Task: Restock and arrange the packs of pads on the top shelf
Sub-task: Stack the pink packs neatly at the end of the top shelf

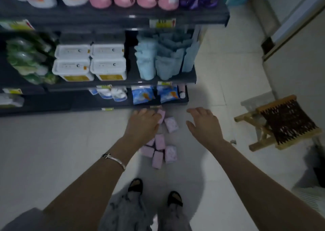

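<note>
Dim tiled floor (pixel 52 142), dark shelving (pixel 105 86), seemingly wooden stool (pixel 281 123) right.

Arms: both bare, stretched forward and down, drawing slightly toward each other.
Left hand (pixel 142 125): back up, palm down, fingers bent downward; its fingertips meet a pink pack (pixel 161 114), but blur hides whether they grip it.
Right hand (pixel 204 123): palm down, fingers spread and relaxed, holding nothing, level with the other hand and apart from it.
</note>
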`<state>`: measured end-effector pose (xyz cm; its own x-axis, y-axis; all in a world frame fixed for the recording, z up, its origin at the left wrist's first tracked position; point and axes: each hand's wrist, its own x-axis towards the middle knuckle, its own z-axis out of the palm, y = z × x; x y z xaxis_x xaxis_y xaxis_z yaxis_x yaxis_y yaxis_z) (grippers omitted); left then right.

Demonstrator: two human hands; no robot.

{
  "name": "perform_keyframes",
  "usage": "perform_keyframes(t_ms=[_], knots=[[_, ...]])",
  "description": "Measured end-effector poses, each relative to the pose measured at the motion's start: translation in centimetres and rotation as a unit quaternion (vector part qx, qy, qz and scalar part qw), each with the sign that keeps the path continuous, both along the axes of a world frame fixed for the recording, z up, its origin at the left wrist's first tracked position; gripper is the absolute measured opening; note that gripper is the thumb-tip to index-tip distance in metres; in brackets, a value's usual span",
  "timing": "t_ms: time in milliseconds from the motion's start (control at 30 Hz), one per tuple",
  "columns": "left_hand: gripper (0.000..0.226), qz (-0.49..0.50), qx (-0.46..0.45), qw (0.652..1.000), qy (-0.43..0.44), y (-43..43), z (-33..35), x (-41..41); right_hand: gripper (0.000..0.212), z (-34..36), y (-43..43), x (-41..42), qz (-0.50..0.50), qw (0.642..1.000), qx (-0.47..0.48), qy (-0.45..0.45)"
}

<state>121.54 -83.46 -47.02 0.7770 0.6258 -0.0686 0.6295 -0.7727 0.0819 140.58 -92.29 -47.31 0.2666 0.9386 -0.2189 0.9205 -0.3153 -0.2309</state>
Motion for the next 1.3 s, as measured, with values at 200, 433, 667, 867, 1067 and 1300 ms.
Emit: perform_keyframes(t_ms=[200,433,667,867,1067,1300], knots=[[0.029,0.04,-0.103,0.993,0.041,-3.4,-12.9,-0.4,0.043,-12.8,-1.9,-0.5,0.04,0.996,-0.068,0.029],[0.051,0.068,-0.164,0.977,0.119,-7.8,-30.9,-3.3,0.045,-30.6,-5.1,-2.9,0.029,0.987,-0.148,0.051],[0.061,0.153,-0.225,0.952,0.142,-11.3,-46.5,-3.0,0.05,-46.6,-6.6,-4.6,-0.011,0.977,-0.206,0.046],[0.069,0.217,-0.25,0.936,0.121,-13.5,-55.3,-1.0,0.072,-55.6,-5.8,-4.8,-0.135,0.958,-0.236,0.088],[0.071,0.249,-0.229,0.94,0.049,-12.9,-60.1,0.8,0.092,-61.1,-4.3,-6.1,-0.251,0.923,-0.228,0.181],[0.088,0.285,-0.281,0.916,0.034,-13.6,-61.6,1.0,0.105,-63.0,-4.4,-6.8,-0.286,0.918,-0.233,0.146]])
